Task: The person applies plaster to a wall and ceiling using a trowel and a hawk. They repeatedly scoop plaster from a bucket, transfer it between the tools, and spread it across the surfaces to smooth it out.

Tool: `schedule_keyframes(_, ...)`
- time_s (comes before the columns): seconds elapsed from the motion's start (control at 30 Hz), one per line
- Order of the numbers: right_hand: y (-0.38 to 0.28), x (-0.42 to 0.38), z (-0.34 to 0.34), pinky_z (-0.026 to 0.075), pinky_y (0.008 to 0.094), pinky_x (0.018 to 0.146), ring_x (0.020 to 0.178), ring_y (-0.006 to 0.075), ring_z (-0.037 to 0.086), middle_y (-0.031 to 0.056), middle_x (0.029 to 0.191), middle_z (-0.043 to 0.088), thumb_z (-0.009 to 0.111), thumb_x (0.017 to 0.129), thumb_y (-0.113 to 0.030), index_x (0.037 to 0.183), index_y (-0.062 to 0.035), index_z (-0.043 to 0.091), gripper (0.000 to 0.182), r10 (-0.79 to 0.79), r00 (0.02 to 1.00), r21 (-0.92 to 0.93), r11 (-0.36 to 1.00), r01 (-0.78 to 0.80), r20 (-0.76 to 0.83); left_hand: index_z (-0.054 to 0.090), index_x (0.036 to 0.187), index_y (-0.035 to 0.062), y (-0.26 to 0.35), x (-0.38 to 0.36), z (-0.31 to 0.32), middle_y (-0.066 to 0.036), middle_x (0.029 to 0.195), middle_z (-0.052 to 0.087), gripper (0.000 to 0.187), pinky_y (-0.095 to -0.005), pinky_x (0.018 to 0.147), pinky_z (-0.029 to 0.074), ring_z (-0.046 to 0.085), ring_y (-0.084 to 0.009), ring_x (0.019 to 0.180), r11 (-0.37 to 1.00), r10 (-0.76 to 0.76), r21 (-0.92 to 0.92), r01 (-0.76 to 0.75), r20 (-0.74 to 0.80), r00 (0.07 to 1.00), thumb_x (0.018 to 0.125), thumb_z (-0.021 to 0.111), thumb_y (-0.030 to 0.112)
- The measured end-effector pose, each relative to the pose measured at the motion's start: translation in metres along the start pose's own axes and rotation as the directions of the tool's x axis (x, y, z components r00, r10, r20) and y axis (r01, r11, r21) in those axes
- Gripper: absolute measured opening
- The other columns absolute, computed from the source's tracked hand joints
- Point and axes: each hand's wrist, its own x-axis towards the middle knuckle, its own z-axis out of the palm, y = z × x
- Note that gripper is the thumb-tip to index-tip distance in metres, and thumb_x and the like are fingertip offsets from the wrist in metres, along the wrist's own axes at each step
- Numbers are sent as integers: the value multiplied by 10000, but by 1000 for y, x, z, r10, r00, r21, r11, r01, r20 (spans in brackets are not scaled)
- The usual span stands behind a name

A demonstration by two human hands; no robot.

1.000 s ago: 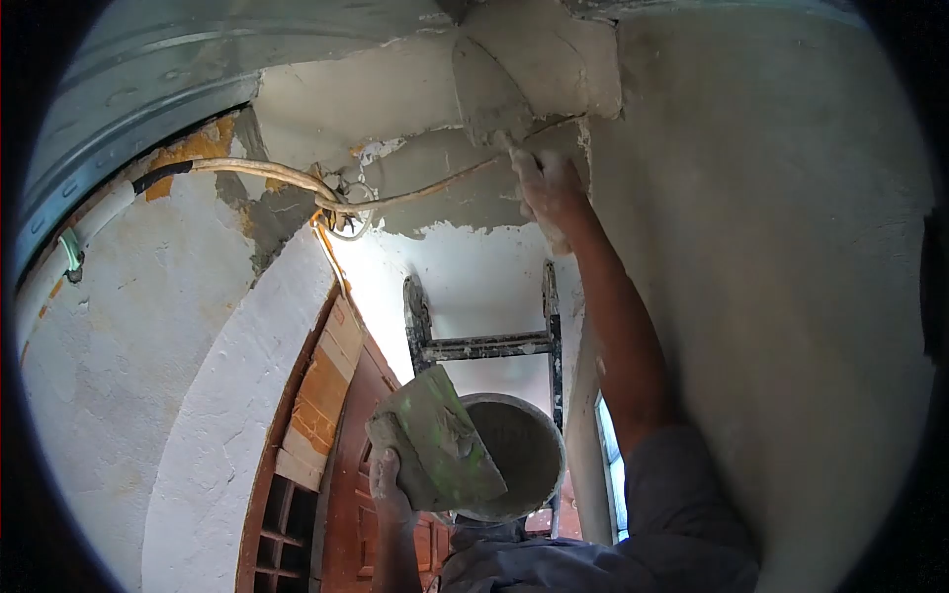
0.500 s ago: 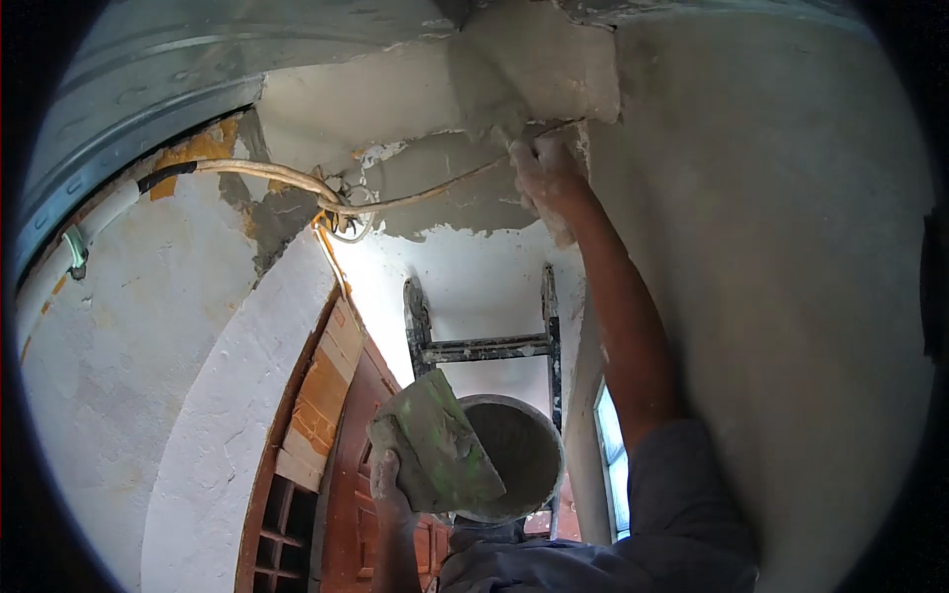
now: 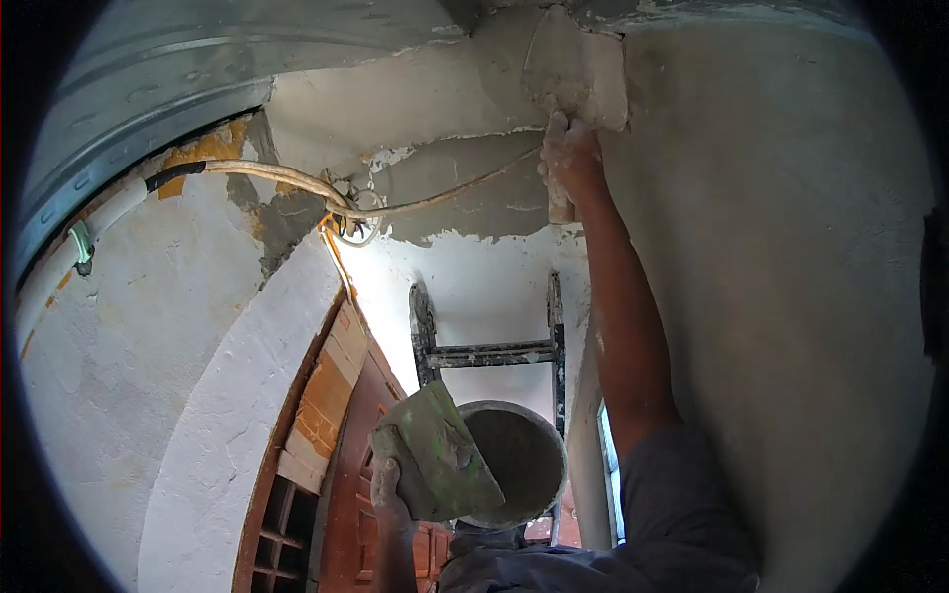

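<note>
Two hands are in view, both belonging to the person whose dark sleeve [image 3: 677,484] shows at lower right. The right hand [image 3: 575,160], raised high, is closed around the handle of one trowel [image 3: 559,69]; the end of the handle sticks out below the fist. The trowel's blade points upward over the plaster at the top of the wall, close to the corner; whether it lies fully flat there I cannot tell. The left hand [image 3: 388,489], held low, is curled around the left side of one flat board [image 3: 445,460], green under its grey smears, with a lump of mortar on its face. The board hides some of this hand's fingers, so its full grip cannot be seen.

The board is tilted and overlaps the left part of one round bucket [image 3: 560,445], which holds grey mortar [image 3: 519,460]. Just beyond the bucket stands one ladder [image 3: 489,353], two side rails and a single rung showing clearly, all spattered. A pale cable [image 3: 455,201] crosses the wall from a tangled bundle to near the right hand; how many wires the bundle contains I cannot count. At left are one white pipe [image 3: 109,211] and one reddish door [image 3: 368,494].
</note>
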Motion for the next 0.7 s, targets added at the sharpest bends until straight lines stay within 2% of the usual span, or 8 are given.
schedule_keyframes(0.07,10,-12,-2,438,347,377,403,190,516,60,543,505,476,958,-351,758,-26,528,385,-11,999,-40,999,13,42,422,1357,-19,0,-2,5,-153,1256,556,527,-408,961,467,572,-270,1122,999,-36,16,36,-16,999,967,521,321)
schedule_keyframes(0.13,-20,-40,-23,428,341,372,400,188,511,56,542,500,479,958,-344,761,-25,528,377,197,968,28,979,-204,152,414,1367,-19,-3,-3,6,-151,1264,553,540,-404,969,462,571,-273,1126,996,-80,25,80,-22,997,964,528,321)
schedule_keyframes(0.2,-82,-62,-53,418,336,367,400,185,512,54,544,500,486,956,-337,766,-21,531,372,432,834,189,838,-512,343,410,1373,-19,1,-9,22,-148,1266,554,551,-399,974,459,572,-273,1126,998,-59,13,59,4,998,959,537,322)
schedule_keyframes(0.3,-53,-60,-38,401,331,359,398,179,509,50,539,493,505,947,-327,788,-12,546,355,437,883,195,864,-465,172,405,1380,-18,-4,-4,13,-147,1275,552,564,-398,979,456,568,-272,1136,999,-47,9,47,13,999,953,547,322)
schedule_keyframes(0.4,-82,-28,-44,414,344,367,409,193,535,66,545,512,494,943,-336,785,-2,560,375,477,869,195,847,-494,131,406,1381,-15,-2,-12,3,-147,1274,556,568,-398,977,460,569,-271,1139,998,-68,-4,68,-3,998,951,552,326)
schedule_keyframes(0.53,-51,-13,-13,467,383,428,452,246,586,136,583,562,484,932,-374,788,28,571,435,272,948,-55,962,-266,163,511,1256,-25,-1,-9,13,-149,1158,610,415,-377,885,511,609,-234,1032,998,-55,-24,52,-122,991,964,550,266)
schedule_keyframes(0.67,-59,-59,18,495,437,562,538,320,621,237,612,568,496,909,-383,754,44,584,463,59,978,-253,967,-6,201,495,1277,-35,-24,3,6,-144,1181,597,443,-367,897,506,607,-239,1037,999,-40,-22,40,-23,999,964,553,273)
schedule_keyframes(0.7,-64,-65,14,498,459,612,612,380,622,270,653,577,484,916,-377,766,48,603,466,90,958,-239,971,-23,272,487,1287,-35,-24,4,10,-143,1191,592,452,-368,901,505,605,-242,1043,1000,-24,5,24,-2,1000,964,555,275)
